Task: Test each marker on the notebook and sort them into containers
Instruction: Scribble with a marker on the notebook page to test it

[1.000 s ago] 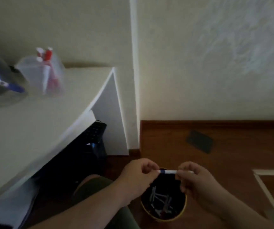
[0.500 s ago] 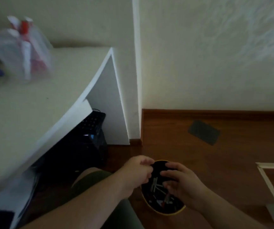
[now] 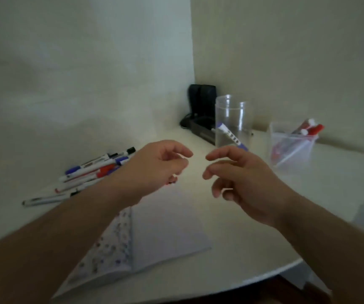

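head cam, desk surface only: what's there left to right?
Loose pile of markers → left hand → right hand → square clear container with red markers. Notebook, round clear jar and black device left out; they overlap the hands' span.

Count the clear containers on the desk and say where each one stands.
2. A tall round jar near the back corner holds one blue-capped marker; a squarish cup to its right holds red-capped markers. Neither hand touches them.

Two clear containers, one notebook, two hands (loose markers uncountable).
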Motion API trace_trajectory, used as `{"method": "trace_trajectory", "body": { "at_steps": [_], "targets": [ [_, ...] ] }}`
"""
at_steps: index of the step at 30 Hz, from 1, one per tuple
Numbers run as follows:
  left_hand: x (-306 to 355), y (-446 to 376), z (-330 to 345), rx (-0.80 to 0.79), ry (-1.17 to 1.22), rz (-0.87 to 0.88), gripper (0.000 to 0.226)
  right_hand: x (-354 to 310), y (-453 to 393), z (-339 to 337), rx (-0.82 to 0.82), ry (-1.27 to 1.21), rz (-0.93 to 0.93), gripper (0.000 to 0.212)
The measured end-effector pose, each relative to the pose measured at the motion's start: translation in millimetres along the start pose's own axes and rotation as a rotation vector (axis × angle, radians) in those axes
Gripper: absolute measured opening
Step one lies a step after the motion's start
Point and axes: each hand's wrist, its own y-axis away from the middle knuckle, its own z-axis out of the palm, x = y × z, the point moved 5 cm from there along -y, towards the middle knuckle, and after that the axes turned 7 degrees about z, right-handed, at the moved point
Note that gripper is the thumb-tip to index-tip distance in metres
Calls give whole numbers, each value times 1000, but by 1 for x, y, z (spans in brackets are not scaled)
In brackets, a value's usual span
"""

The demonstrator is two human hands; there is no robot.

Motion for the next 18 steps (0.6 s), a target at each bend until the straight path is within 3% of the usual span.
{"method": "trace_trajectory", "body": {
  "at_steps": [8,14,18],
  "targets": [
    [-108,-7,-94,158,-194,-168,14,19,-126,110,-150,124,84,23],
    [-138,-9,-133,45,-739,-163,9,35,-154,126,-99,253,-13,19],
    [-159,-13,-122,-44,-749,-171,24,39,-150,120,-63,399,-180,23]
  ]
}}
